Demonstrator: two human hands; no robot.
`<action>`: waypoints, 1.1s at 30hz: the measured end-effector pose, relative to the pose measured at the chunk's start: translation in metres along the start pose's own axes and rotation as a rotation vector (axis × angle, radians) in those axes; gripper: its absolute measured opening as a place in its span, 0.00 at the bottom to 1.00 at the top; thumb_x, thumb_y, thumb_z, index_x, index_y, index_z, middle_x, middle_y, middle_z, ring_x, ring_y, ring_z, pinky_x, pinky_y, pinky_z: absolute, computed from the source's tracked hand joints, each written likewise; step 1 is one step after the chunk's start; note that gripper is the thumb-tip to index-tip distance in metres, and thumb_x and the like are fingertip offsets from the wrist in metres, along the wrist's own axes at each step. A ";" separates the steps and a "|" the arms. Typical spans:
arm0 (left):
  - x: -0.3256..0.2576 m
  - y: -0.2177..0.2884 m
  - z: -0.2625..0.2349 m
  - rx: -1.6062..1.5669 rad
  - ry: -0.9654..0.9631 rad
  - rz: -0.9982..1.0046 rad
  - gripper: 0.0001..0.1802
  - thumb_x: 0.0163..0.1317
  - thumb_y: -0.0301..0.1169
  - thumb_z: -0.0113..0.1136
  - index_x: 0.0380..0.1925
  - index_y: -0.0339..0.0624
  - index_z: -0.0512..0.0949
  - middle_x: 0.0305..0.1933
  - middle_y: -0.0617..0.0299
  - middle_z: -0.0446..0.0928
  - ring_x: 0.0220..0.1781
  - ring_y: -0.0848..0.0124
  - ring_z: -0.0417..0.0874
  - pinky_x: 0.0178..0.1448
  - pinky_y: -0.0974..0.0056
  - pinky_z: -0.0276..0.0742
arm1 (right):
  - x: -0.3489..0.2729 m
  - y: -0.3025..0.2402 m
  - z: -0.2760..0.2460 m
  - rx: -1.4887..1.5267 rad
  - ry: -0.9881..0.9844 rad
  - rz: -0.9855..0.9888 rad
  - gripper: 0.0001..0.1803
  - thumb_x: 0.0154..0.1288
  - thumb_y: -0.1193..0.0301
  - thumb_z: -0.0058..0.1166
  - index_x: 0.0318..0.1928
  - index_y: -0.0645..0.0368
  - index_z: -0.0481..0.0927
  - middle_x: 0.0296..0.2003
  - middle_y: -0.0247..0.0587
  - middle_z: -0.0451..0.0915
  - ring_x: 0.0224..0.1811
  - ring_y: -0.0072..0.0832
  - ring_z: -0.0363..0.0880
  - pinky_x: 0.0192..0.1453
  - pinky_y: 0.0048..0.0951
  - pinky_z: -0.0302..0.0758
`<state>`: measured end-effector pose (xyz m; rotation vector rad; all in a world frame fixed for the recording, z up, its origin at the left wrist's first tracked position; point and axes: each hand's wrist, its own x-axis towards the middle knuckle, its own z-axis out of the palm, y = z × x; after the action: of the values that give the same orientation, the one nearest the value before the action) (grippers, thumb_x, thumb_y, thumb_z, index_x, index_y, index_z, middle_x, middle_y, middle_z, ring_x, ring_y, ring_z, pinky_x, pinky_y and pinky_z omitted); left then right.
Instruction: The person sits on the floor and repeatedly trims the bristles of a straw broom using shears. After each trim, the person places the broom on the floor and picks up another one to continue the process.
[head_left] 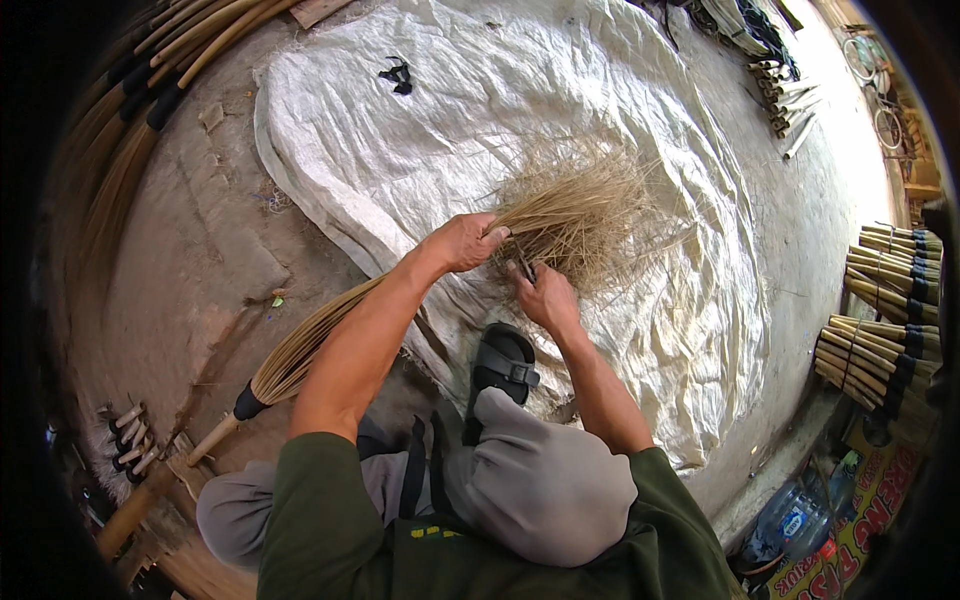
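A long broom (312,340) of thin tan stalks lies slantwise under my left forearm, its black-bound neck and wooden handle toward the lower left. My left hand (463,243) is closed round the stalks close to their loose, spread ends (575,205). Just below those ends, my right hand (549,300) is closed on a small dark tool (526,268), mostly hidden by the fingers; its exact kind does not show. Beneath both hands, a heap of loose straw trimmings (610,245) rests on a crumpled white woven sheet (400,150).
Finished-looking brooms (150,100) stand at the far left. Bundled wooden handles (880,355) with black bindings are stacked at the right, near a clear plastic bottle (795,520). Pale sticks (790,100) lie at the far right. A black scrap (398,75) is on the sheet.
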<state>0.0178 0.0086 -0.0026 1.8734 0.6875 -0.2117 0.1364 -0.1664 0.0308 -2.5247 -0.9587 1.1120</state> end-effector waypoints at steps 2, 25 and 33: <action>0.001 -0.002 -0.001 -0.093 0.005 0.025 0.24 0.78 0.45 0.52 0.59 0.36 0.80 0.45 0.54 0.86 0.47 0.71 0.80 0.55 0.61 0.77 | -0.001 -0.001 0.001 0.024 -0.042 0.044 0.33 0.73 0.41 0.50 0.46 0.63 0.84 0.42 0.67 0.85 0.51 0.62 0.83 0.56 0.55 0.76; 0.009 -0.015 0.009 -0.102 -0.033 0.014 0.21 0.79 0.43 0.52 0.52 0.34 0.82 0.40 0.62 0.85 0.43 0.75 0.76 0.50 0.63 0.76 | -0.010 0.009 0.000 0.066 0.069 -0.135 0.36 0.72 0.40 0.52 0.41 0.69 0.78 0.36 0.68 0.82 0.46 0.64 0.81 0.50 0.55 0.75; 0.005 -0.010 0.016 -0.147 -0.031 0.104 0.21 0.77 0.44 0.53 0.47 0.35 0.81 0.32 0.57 0.81 0.36 0.70 0.74 0.45 0.60 0.75 | -0.008 0.013 -0.002 0.039 0.036 -0.101 0.33 0.72 0.42 0.54 0.42 0.66 0.80 0.37 0.68 0.83 0.46 0.65 0.81 0.51 0.57 0.75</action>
<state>0.0187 -0.0016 -0.0194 1.7556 0.5683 -0.1194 0.1401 -0.1811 0.0307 -2.4284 -1.0321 1.0427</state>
